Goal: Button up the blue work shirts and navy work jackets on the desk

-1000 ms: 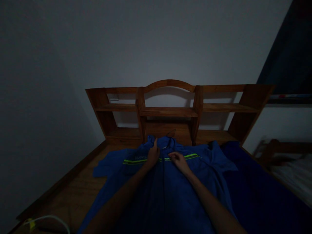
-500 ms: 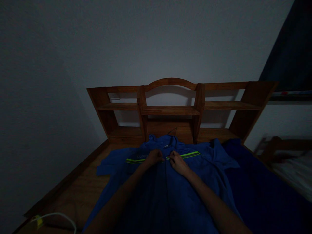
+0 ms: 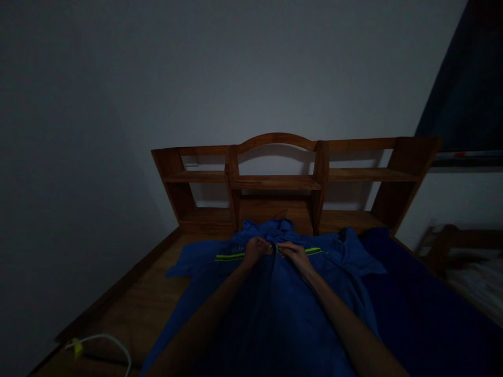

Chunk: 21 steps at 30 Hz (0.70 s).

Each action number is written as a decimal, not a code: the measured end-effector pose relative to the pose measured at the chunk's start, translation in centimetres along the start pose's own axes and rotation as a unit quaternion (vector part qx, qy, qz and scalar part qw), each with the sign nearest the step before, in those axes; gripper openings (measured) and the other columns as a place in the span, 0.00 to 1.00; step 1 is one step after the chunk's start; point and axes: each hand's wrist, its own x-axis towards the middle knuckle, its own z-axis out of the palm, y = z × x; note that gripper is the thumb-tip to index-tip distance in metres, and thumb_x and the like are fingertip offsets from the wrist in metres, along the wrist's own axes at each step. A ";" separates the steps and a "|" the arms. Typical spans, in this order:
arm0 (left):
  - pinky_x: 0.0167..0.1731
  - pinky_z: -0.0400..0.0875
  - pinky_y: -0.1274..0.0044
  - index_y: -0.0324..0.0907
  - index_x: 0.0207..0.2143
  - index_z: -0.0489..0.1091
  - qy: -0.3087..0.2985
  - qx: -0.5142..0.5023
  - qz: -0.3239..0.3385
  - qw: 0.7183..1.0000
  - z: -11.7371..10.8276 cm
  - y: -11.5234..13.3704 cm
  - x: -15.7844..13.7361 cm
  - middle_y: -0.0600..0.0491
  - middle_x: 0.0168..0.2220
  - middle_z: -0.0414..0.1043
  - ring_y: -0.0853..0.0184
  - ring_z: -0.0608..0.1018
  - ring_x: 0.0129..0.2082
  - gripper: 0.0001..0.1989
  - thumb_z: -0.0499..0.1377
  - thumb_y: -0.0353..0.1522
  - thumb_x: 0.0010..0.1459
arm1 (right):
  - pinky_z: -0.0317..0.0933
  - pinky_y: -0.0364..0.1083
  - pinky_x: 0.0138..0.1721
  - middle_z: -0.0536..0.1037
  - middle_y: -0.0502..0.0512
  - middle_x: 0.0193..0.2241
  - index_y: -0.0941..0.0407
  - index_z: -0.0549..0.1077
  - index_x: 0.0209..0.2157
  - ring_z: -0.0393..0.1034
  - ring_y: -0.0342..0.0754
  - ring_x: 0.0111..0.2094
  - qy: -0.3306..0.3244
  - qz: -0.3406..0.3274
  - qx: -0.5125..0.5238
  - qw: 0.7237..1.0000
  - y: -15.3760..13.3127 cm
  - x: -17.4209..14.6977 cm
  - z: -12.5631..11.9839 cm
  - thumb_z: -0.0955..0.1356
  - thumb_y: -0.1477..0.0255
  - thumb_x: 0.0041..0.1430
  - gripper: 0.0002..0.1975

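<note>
Pretty dark in here, but the blue shirt (image 3: 271, 298) is easy enough to make out: it's lying front up on the wooden boards (image 3: 129, 298), right in front of the person, collar (image 3: 269, 226) end pointing at the shelf (image 3: 275, 182). Both hands are on it, up at the chest around the front opening. The left hand (image 3: 257, 250) has its fingers curled in and is pinching the edge on its side, and the right hand (image 3: 294, 255) is pinching the other edge with its fingertips, so the two are just beside each other with a bit of bunched cloth between them. Can't tell if there's a button or a zip in there, too small and dim. There's a bright yellow-green stripe (image 3: 230, 257) running out past the left hand, with some faint lettering (image 3: 238, 249) just above it that I can't read properly, and a matching band (image 3: 313, 251) on the right side. The left sleeve (image 3: 192, 256) is spread out over the boards, while the right sleeve (image 3: 361, 259) is kinda creased and reaches over to a darker blue cloth (image 3: 412, 303). Down at the lower left there's a pale cord (image 3: 106, 336) curving along with a yellow tag (image 3: 77, 348) on it, well apart from the hands.
</note>
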 end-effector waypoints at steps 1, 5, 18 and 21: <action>0.27 0.69 0.75 0.39 0.27 0.67 0.006 -0.003 0.008 1.000 0.3 0.0 -0.1 0.51 0.23 0.73 0.65 0.76 0.25 0.05 0.57 0.33 0.48 | 0.63 0.44 0.32 0.76 0.52 0.34 0.53 0.77 0.38 0.69 0.43 0.29 -0.005 -0.001 0.005 1.000 -0.1 0.0 0.1 0.67 0.65 0.50 0.13; 0.30 0.69 0.76 0.40 0.27 0.69 0.027 0.009 0.058 0.998 0.8 -0.4 -1.7 0.52 0.26 0.73 0.67 0.75 0.27 0.04 0.57 0.32 0.47 | 0.64 0.44 0.31 0.76 0.53 0.33 0.53 0.78 0.35 0.69 0.44 0.28 -0.010 -0.010 -0.007 1.000 -0.2 -0.2 0.9 0.67 0.64 0.51 0.12; 0.34 0.68 0.78 0.41 0.31 0.70 0.006 0.062 0.169 0.984 0.5 -0.8 -3.1 0.52 0.30 0.74 0.68 0.76 0.32 0.07 0.53 0.32 0.53 | 0.63 0.43 0.27 0.77 0.53 0.27 0.55 0.74 0.33 0.72 0.47 0.26 0.013 -0.020 -0.080 0.996 1.1 0.0 1.6 0.67 0.61 0.53 0.12; 0.34 0.68 0.78 0.40 0.31 0.71 0.025 0.074 0.161 0.984 0.7 -0.6 -3.6 0.52 0.31 0.74 0.68 0.75 0.32 0.08 0.53 0.33 0.54 | 0.62 0.42 0.26 0.76 0.51 0.26 0.56 0.71 0.33 0.72 0.46 0.25 0.002 -0.023 -0.069 0.997 1.1 0.1 1.8 0.67 0.62 0.52 0.12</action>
